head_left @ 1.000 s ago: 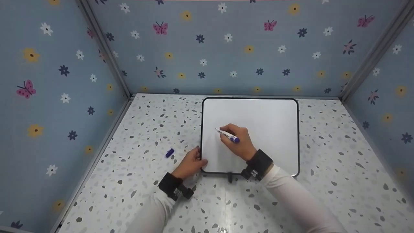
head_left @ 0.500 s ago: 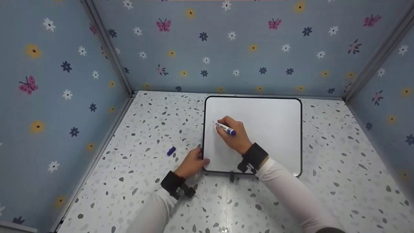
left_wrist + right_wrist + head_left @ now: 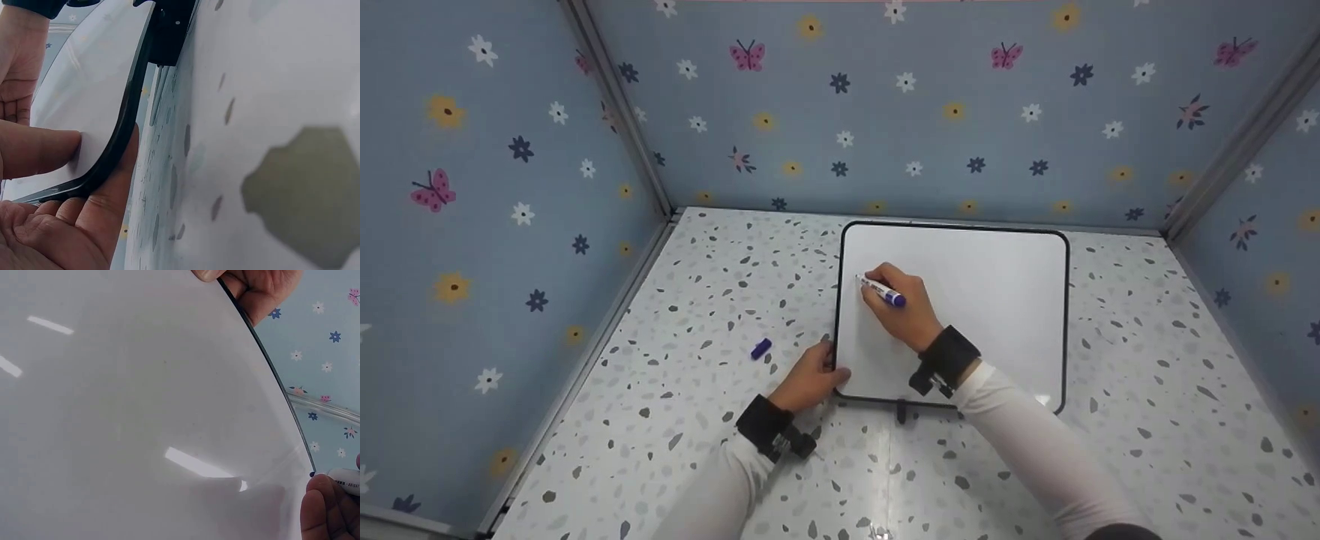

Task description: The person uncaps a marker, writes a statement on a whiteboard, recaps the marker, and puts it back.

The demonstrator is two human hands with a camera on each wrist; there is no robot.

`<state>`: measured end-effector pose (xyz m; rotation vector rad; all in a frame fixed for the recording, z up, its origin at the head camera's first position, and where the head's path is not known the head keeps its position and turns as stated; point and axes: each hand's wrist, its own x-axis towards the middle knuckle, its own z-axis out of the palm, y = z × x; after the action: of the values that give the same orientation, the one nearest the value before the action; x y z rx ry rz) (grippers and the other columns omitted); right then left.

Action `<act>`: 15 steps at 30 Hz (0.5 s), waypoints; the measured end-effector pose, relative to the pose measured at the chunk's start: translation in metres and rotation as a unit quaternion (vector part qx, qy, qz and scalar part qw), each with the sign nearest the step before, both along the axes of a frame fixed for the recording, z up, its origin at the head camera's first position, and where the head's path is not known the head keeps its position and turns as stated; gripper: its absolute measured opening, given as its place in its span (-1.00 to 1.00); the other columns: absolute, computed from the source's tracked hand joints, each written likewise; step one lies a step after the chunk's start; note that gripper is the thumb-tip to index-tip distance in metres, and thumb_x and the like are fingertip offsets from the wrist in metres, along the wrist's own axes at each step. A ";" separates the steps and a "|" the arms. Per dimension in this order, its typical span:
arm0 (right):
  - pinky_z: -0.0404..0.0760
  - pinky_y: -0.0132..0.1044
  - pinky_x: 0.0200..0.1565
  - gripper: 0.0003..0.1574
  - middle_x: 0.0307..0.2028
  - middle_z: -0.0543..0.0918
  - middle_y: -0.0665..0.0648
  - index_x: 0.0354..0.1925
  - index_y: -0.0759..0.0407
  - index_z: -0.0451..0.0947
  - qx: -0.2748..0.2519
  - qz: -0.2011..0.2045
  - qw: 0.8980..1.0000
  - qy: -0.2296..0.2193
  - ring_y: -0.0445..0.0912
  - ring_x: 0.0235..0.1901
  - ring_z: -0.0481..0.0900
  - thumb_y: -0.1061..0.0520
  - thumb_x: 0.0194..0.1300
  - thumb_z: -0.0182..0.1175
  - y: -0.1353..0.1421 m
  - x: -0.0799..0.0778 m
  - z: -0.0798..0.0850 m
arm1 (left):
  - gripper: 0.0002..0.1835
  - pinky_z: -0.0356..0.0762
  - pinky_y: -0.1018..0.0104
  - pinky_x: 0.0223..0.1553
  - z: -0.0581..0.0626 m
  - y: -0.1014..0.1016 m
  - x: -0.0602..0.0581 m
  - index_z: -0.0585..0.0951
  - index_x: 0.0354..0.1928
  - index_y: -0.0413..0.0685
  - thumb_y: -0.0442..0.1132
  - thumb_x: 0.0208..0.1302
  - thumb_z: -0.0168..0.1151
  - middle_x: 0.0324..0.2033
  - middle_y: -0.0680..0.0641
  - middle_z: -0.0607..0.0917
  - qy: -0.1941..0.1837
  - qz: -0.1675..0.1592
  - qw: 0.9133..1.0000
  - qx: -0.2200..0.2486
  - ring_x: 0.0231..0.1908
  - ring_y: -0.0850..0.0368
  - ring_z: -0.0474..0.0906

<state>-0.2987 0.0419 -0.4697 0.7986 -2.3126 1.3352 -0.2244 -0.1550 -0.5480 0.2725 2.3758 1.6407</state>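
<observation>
We see the slim white marker with a purple end over the upper-left part of the rectangular white board with a black frame. Its long axis slants: tip toward the board's left edge and slightly upward, purple end toward the lower-right corner. The right hand pinches it between thumb and fingers, tip jutting past the fingertips; we cannot tell whether it touches the board. The left hand grips the board near its lower-left corner. Compared with a second ago, the tip sits nearer the board's left and top edges.
</observation>
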 end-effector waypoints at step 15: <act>0.65 -0.25 -0.21 -0.86 -0.21 0.85 0.29 -0.12 0.35 0.70 0.010 -0.008 1.000 -0.012 0.02 -0.34 0.71 0.30 0.38 0.30 -0.001 0.000 -0.001 | -0.51 0.66 -0.11 0.29 0.003 0.002 0.002 0.47 0.37 -0.40 -0.32 0.50 0.24 0.09 -0.30 0.74 0.008 0.011 0.999 -0.029 0.12 -0.11 0.71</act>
<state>-0.2988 0.0414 -0.4703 0.7730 -2.3498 1.3252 -0.2223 -0.1527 -0.5454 0.2498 2.4427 1.5806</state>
